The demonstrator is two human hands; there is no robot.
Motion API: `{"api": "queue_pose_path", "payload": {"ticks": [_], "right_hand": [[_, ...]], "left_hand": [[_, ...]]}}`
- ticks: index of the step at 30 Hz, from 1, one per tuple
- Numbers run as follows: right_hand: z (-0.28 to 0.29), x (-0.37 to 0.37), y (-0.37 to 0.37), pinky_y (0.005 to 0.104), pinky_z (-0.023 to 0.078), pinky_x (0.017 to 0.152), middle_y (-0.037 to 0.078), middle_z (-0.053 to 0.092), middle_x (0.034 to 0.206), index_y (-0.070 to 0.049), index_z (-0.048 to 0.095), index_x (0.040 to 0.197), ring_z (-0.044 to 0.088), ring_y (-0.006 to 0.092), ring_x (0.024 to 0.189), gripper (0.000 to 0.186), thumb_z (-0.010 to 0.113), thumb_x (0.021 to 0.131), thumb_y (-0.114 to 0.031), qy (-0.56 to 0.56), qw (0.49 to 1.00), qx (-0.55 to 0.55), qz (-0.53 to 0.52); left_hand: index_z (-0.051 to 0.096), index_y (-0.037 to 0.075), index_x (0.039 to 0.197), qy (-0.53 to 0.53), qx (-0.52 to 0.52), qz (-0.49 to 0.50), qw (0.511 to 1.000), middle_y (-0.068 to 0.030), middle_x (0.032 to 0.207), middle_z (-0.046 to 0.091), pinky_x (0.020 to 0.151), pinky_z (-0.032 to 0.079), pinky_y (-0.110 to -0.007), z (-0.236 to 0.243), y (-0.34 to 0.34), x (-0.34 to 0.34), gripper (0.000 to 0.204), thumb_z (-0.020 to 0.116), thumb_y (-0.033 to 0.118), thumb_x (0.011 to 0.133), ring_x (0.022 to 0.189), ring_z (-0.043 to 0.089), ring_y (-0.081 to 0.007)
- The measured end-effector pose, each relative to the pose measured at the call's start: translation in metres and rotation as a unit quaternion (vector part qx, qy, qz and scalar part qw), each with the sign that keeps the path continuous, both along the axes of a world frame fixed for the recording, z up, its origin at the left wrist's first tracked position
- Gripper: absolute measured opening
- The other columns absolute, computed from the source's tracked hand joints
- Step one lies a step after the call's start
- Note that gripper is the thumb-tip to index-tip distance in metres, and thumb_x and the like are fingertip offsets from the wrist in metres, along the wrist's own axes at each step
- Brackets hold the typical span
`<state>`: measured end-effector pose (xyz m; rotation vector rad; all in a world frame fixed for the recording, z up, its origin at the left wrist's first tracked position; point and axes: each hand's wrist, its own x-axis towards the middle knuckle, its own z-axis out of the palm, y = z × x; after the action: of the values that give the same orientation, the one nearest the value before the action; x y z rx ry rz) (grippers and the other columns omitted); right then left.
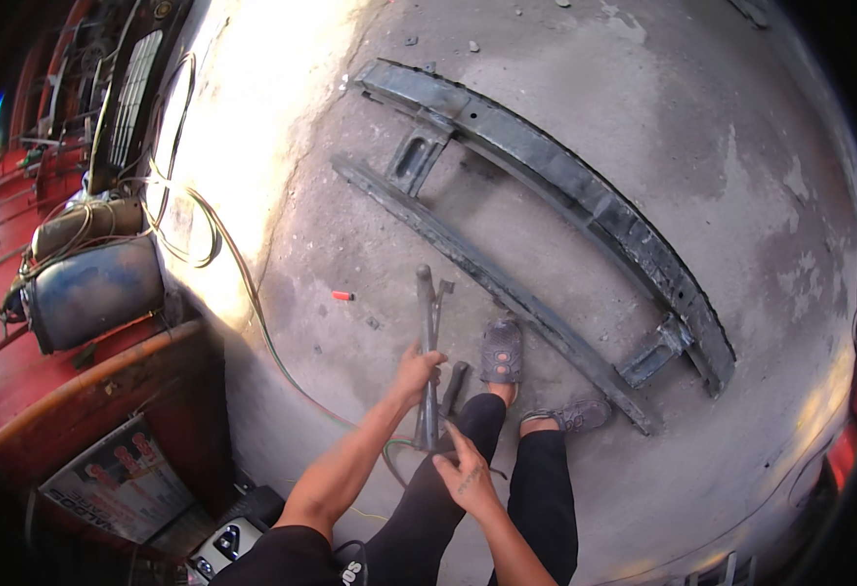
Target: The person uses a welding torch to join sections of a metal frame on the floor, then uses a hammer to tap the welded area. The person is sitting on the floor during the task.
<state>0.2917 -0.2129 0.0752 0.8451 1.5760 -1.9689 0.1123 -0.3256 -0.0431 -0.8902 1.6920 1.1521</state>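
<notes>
My left hand (419,376) is closed around a long grey metal piece (427,311) with a forked branch, held upright above my legs. My right hand (463,474) is at its lower end, fingers apart, near or lightly touching it. A dark metal piece (455,386) shows just right of the held piece. Beyond my feet, a large curved steel beam (565,186) with two brackets lies on the floor, joined to or against a straight rail (487,276).
The concrete floor (663,117) has a small red object (342,295) and debris. Hoses (257,313) run from a blue tank (91,293) at left. An orange-brown panel (77,376), a printed board (116,488) and a pale case (223,547) are at lower left.
</notes>
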Motion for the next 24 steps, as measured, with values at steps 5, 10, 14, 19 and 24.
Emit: {"api": "queue_pose_path", "payload": {"ticks": [5, 10, 14, 19, 24], "right_hand": [[-0.021, 0.074, 0.011, 0.0391, 0.055, 0.084, 0.020, 0.072, 0.109, -0.001, 0.056, 0.140, 0.073, 0.0270, 0.090, 0.051, 0.064, 0.092, -0.015, -0.170, 0.985, -0.028, 0.028], [-0.030, 0.145, 0.036, 0.0305, 0.055, 0.070, 0.013, 0.073, 0.092, 0.001, 0.056, 0.140, 0.069, 0.0168, 0.077, 0.050, 0.058, 0.091, -0.008, -0.218, 0.972, 0.031, 0.082], [-0.036, 0.143, 0.038, 0.0305, 0.056, 0.069, 0.013, 0.072, 0.089, 0.001, 0.057, 0.138, 0.070, 0.0164, 0.076, 0.047, 0.057, 0.091, -0.006, -0.207, 0.975, 0.048, 0.069], [-0.038, 0.141, 0.023, 0.0306, 0.057, 0.068, 0.013, 0.072, 0.088, 0.001, 0.057, 0.137, 0.070, 0.0169, 0.075, 0.044, 0.056, 0.094, -0.004, -0.218, 0.975, 0.018, 0.044], [-0.021, 0.142, 0.023, 0.0304, 0.057, 0.067, 0.012, 0.071, 0.087, 0.001, 0.056, 0.137, 0.070, 0.0167, 0.075, 0.043, 0.056, 0.095, -0.005, -0.222, 0.975, 0.009, 0.026]], "left_hand": [[0.039, -0.002, 0.151, 0.231, -0.147, -0.218, 0.937, -0.0196, 0.113, 0.065, 0.089, 0.054, -0.039, -0.087, -0.086, -0.043, 0.079, 0.071, 0.009, 0.079, 0.100, 0.066, -0.0310], [0.042, 0.001, 0.149, 0.207, -0.231, -0.321, 0.895, -0.0297, 0.130, 0.060, 0.105, 0.046, -0.047, -0.116, -0.080, -0.059, 0.077, 0.070, 0.010, 0.077, 0.121, 0.058, -0.0445], [0.045, 0.009, 0.148, 0.220, -0.250, -0.381, 0.862, -0.0328, 0.119, 0.060, 0.097, 0.048, -0.052, -0.135, -0.097, -0.048, 0.073, 0.064, 0.002, 0.078, 0.113, 0.059, -0.0500], [0.042, 0.009, 0.150, 0.185, -0.243, -0.375, 0.875, -0.0325, 0.120, 0.058, 0.095, 0.049, -0.051, -0.156, -0.106, -0.038, 0.076, 0.058, -0.006, 0.077, 0.112, 0.060, -0.0494], [0.044, 0.007, 0.147, 0.181, -0.241, -0.369, 0.879, -0.0316, 0.119, 0.061, 0.094, 0.050, -0.050, -0.157, -0.122, -0.034, 0.073, 0.057, -0.007, 0.077, 0.113, 0.060, -0.0484]]}}
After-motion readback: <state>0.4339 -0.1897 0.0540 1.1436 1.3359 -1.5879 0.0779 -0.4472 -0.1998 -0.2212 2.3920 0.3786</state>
